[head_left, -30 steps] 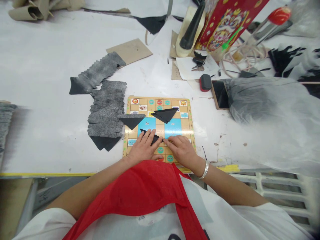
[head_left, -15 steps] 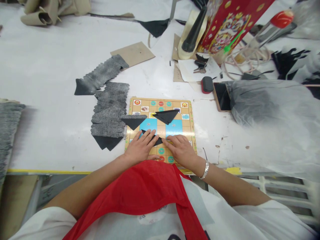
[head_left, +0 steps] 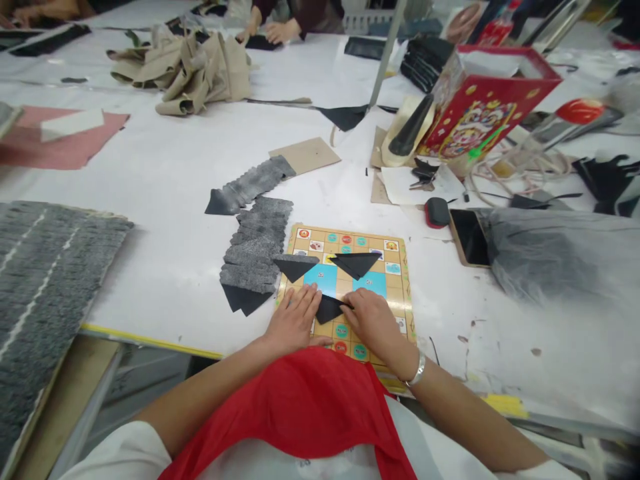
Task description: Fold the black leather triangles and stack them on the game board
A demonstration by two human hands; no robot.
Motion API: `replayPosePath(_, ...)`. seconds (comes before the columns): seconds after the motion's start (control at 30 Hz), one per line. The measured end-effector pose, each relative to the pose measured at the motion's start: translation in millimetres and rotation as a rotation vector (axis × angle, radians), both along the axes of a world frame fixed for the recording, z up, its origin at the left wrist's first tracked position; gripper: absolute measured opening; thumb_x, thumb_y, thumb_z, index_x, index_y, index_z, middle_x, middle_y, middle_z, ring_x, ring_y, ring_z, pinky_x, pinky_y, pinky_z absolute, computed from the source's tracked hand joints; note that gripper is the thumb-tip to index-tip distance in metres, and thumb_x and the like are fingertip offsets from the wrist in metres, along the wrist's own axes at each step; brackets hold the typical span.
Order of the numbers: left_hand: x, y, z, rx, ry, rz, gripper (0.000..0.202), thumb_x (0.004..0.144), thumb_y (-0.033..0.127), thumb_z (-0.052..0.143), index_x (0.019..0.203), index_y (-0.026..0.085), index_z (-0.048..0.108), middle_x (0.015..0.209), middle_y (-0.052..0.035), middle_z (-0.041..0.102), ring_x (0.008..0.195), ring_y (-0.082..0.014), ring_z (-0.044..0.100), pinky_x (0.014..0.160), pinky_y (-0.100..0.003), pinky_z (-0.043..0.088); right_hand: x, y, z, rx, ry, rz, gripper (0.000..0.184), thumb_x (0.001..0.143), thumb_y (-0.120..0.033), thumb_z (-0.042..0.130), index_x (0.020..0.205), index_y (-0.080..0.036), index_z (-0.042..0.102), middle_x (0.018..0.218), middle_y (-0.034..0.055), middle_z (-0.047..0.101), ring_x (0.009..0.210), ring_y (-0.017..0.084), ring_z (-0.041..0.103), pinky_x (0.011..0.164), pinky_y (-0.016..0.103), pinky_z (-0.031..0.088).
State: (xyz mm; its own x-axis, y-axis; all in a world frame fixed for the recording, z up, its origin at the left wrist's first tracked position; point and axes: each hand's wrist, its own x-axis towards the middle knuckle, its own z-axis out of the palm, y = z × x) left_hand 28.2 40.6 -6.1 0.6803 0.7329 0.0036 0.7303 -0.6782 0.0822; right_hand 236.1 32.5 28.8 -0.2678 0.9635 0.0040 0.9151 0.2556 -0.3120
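My left hand [head_left: 294, 319] lies flat, fingers spread, on a small black triangular piece [head_left: 329, 309] on the printed game board [head_left: 395, 283]. My right hand [head_left: 373, 322] pinches the same piece's right tip, fingers together. Two more black triangles lie further up the board: one at its left edge [head_left: 295, 265], one near the middle [head_left: 357, 263]. A stack of grey fuzzy triangular pieces [head_left: 253, 250] spreads to the left of the board.
A large grey fuzzy sheet [head_left: 45, 280] lies at the left edge. A phone [head_left: 470, 237], a plastic-wrapped bundle [head_left: 555, 253], a red box [head_left: 487, 110], cords and beige fabric [head_left: 185, 67] sit further back. Another person's hands [head_left: 273, 30] work at the far side.
The camera tilted up and swung left, showing more of the far table. My hands stayed on the black piece, which now appears folded into a smaller triangle between them.
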Motion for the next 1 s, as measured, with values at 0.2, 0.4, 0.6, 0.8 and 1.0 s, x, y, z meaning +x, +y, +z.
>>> replayPosePath(0.2, -14, 21, 14.8, 0.141, -0.099, 0.129, 0.064, 0.089, 0.054, 0.041, 0.136, 0.011, 0.041, 0.144, -0.0141, 0.039, 0.135, -0.0286, 0.031, 0.111, -0.047, 0.021, 13, 27, 12.6, -0.143, 0.013, 0.037, 0.007, 0.085, -0.021, 0.057, 0.079, -0.018, 0.058, 0.077, 0.0021, 0.059, 0.073, 0.015, 0.053, 0.066, 0.026, 0.034)
replayPosePath(0.4, -6, 20, 7.9, 0.234, -0.136, 0.125, 0.051, 0.088, 0.047, 0.047, 0.120, 0.008, 0.057, 0.125, -0.0173, 0.058, 0.113, -0.0289, 0.053, 0.102, -0.045, 0.035, 40, 62, 30.1, 0.167, -0.254, -0.150, 0.018, 0.090, -0.019, 0.046, 0.090, -0.014, 0.063, 0.084, 0.0096, 0.060, 0.078, 0.022, 0.053, 0.065, 0.031, 0.031)
replayPosePath(0.6, -7, -4, 6.0, 0.311, -0.289, -0.032, 0.043, 0.090, 0.043, 0.046, 0.115, 0.011, 0.060, 0.118, -0.0134, 0.063, 0.104, -0.0241, 0.056, 0.095, -0.040, 0.039, -9, 47, 17.1, 0.182, -0.023, 0.186, 0.018, 0.091, -0.020, 0.048, 0.101, -0.017, 0.062, 0.093, 0.0077, 0.062, 0.088, 0.020, 0.052, 0.075, 0.030, 0.034)
replayPosePath(0.8, -25, 2, 10.9, 0.289, -0.276, 0.065, 0.037, 0.089, 0.035, 0.050, 0.109, 0.007, 0.061, 0.111, -0.0135, 0.065, 0.103, -0.0245, 0.055, 0.094, -0.040, 0.039, -51, 47, 14.6, 0.051, -0.109, 0.205, 0.016, 0.089, -0.029, 0.055, 0.098, -0.016, 0.059, 0.097, 0.0096, 0.061, 0.091, 0.022, 0.054, 0.074, 0.030, 0.034)
replayPosePath(1.0, -27, 2, 9.8, 0.260, -0.241, 0.057, 0.037, 0.087, 0.039, 0.053, 0.112, 0.012, 0.060, 0.113, -0.0110, 0.064, 0.104, -0.0232, 0.055, 0.094, -0.040, 0.039, -56, 55, 14.1, -0.095, -0.187, 0.169, 0.019, 0.085, -0.036, 0.060, 0.091, -0.017, 0.057, 0.081, 0.0061, 0.062, 0.076, 0.021, 0.056, 0.064, 0.029, 0.032)
